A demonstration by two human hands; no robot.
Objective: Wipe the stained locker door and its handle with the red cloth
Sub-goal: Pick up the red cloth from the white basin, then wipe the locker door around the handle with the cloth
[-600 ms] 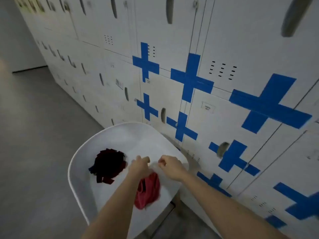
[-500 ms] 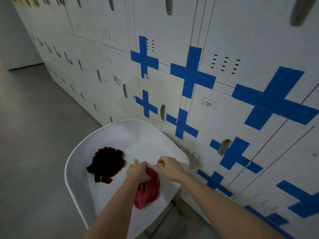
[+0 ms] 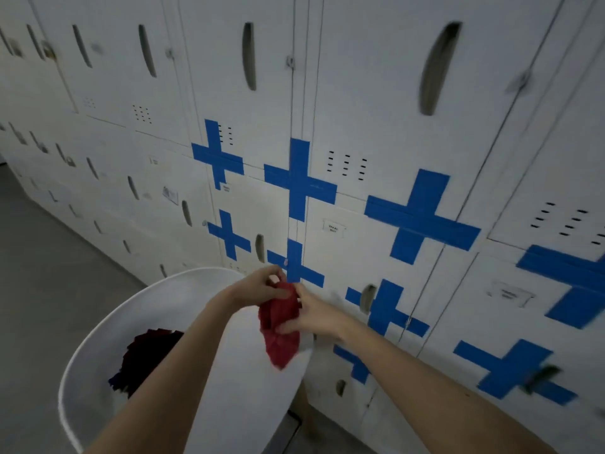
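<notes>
- Locker wall [image 3: 376, 93]: white doors in rows, recessed slot handles, many blue tape crosses [image 3: 422, 217]. Landmark for everything below.
- Which door is the stained one: can't tell, frame is motion-blurred, no stain readable.
- White chair [image 3: 183, 299]: just in front of the locker wall, low in view. The seat shell acts as the container and holds a dark maroon cloth pile [image 3: 144, 358] on its left side, partly behind the left forearm.
- Red cloth [image 3: 280, 326]: lifted clear of the chair seat, hanging bunched between both hands, close to the locker wall's lower doors, not touching them.
- Left hand [image 3: 262, 288]: closed, pinching the cloth's top edge.
- Right hand [image 3: 311, 314]: closed on the cloth's side. My read: two-handed hold is to gather or refold it into a wiping pad.
- Wiping not yet begun; nearest slot handle [image 3: 368, 298] sits just right of the hands.
</notes>
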